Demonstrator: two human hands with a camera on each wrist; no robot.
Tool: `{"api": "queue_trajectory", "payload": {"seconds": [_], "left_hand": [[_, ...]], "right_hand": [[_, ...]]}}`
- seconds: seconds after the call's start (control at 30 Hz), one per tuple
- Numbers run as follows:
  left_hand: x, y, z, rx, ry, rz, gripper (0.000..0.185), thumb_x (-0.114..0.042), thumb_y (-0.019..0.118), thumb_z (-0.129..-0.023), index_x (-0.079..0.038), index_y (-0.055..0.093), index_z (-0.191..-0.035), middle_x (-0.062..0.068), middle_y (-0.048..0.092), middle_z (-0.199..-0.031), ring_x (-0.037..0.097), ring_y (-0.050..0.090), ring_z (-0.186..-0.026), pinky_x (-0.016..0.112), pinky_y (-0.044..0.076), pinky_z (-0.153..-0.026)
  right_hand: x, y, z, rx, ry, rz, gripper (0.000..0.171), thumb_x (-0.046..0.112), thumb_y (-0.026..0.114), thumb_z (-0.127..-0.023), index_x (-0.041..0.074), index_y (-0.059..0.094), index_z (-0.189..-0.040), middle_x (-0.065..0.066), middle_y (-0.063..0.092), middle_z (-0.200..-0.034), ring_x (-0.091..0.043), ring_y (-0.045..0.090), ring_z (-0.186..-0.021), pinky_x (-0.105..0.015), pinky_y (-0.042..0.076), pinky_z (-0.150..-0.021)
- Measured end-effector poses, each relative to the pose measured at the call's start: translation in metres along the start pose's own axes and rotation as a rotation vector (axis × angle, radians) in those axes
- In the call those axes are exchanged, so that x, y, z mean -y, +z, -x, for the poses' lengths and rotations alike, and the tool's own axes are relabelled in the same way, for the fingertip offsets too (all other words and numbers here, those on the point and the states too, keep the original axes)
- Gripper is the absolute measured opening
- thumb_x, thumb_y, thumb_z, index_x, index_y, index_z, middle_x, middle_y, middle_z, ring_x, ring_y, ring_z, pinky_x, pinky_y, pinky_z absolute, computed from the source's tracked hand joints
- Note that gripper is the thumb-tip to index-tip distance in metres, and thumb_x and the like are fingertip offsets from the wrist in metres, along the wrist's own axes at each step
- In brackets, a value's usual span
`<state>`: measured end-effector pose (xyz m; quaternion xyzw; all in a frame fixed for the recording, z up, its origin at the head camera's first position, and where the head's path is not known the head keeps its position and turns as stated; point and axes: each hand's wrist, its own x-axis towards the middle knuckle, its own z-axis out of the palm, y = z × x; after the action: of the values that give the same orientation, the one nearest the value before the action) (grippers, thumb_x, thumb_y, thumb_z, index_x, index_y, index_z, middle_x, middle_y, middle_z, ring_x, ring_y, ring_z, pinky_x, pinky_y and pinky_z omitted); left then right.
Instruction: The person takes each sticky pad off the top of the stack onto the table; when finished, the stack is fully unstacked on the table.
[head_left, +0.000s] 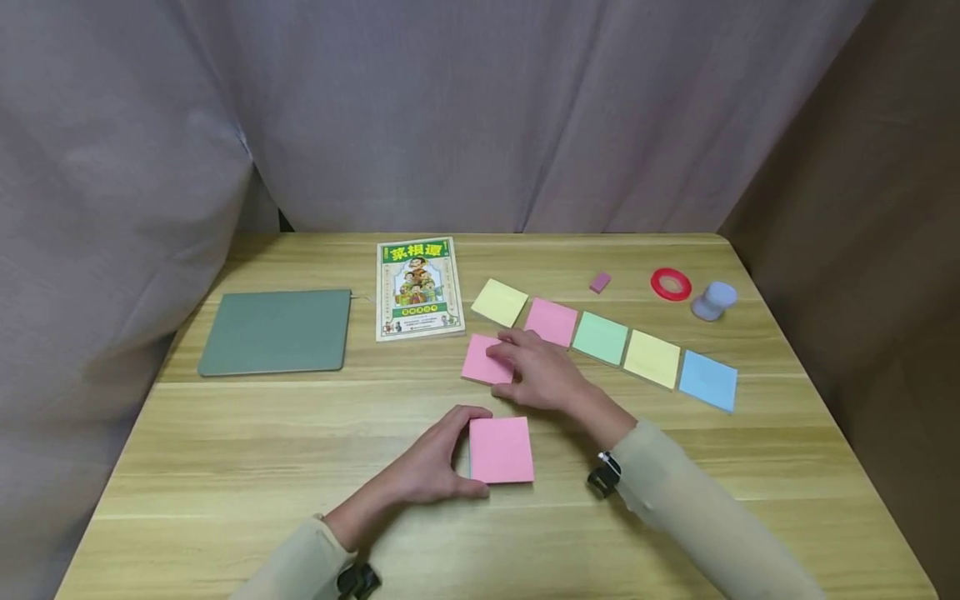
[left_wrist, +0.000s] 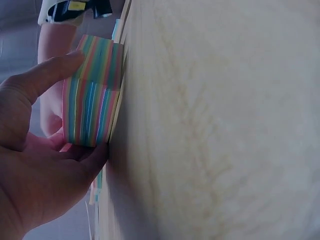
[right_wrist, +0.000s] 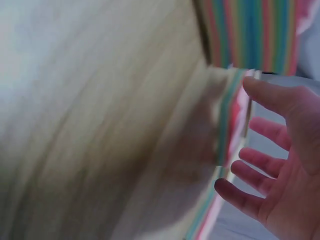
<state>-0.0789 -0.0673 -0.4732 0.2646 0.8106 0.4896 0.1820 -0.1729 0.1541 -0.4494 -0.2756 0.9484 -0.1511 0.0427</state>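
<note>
My left hand [head_left: 463, 454] grips a pad of sticky notes [head_left: 501, 450] with a pink top sheet, thumb on its far edge and fingers on its near edge. The left wrist view shows the pad's rainbow-striped side [left_wrist: 100, 85] held in that hand [left_wrist: 85, 107]. My right hand [head_left: 510, 354] rests with straight fingers on a single pink note [head_left: 480, 360] lying flat on the table. In the blurred right wrist view, the right hand [right_wrist: 240, 135] is spread open beside the striped pad [right_wrist: 250, 30].
A row of notes runs behind the right hand: yellow [head_left: 498, 302], pink [head_left: 551, 322], green [head_left: 600, 337], yellow [head_left: 652, 358], blue [head_left: 708, 380]. A book [head_left: 417, 287] and grey-green mat [head_left: 277, 331] lie left. A pink eraser [head_left: 600, 282], red tape ring [head_left: 671, 284] and lavender holder [head_left: 714, 300] sit back right.
</note>
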Motion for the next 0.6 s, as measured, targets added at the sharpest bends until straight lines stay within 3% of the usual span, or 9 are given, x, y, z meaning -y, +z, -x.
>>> {"api": "queue_trajectory", "payload": {"seconds": [0.17, 0.33, 0.6], "left_hand": [[0.0, 0.0, 0.0, 0.001, 0.005, 0.002, 0.088, -0.016, 0.092, -0.065, -0.014, 0.043, -0.138, -0.006, 0.048, -0.133, 0.011, 0.044, -0.124, 0.039, 0.035, -0.108], [0.0, 0.0, 0.0, -0.007, 0.022, -0.012, 0.088, -0.017, 0.092, -0.065, -0.015, 0.043, -0.138, -0.005, 0.048, -0.134, 0.012, 0.043, -0.126, 0.039, 0.034, -0.109], [0.0, 0.001, 0.0, -0.012, 0.038, -0.028, 0.087, -0.018, 0.092, -0.065, -0.016, 0.043, -0.138, -0.006, 0.048, -0.134, 0.011, 0.043, -0.127, 0.039, 0.034, -0.109]], "right_hand": [[0.012, -0.015, 0.022, -0.007, -0.025, -0.097, 0.051, 0.041, 0.073, -0.086, 0.017, 0.063, -0.13, -0.006, 0.051, -0.14, -0.027, 0.045, -0.13, -0.05, 0.039, -0.103], [0.029, -0.025, 0.052, 0.084, -0.098, -0.225, 0.05, 0.043, 0.07, -0.088, 0.02, 0.062, -0.132, -0.002, 0.048, -0.144, -0.02, 0.041, -0.133, -0.046, 0.038, -0.105], [0.045, -0.01, 0.088, 0.119, -0.181, -0.254, 0.066, 0.042, 0.08, -0.08, 0.02, 0.056, -0.138, -0.001, 0.045, -0.145, -0.016, 0.041, -0.132, -0.04, 0.039, -0.105]]}}
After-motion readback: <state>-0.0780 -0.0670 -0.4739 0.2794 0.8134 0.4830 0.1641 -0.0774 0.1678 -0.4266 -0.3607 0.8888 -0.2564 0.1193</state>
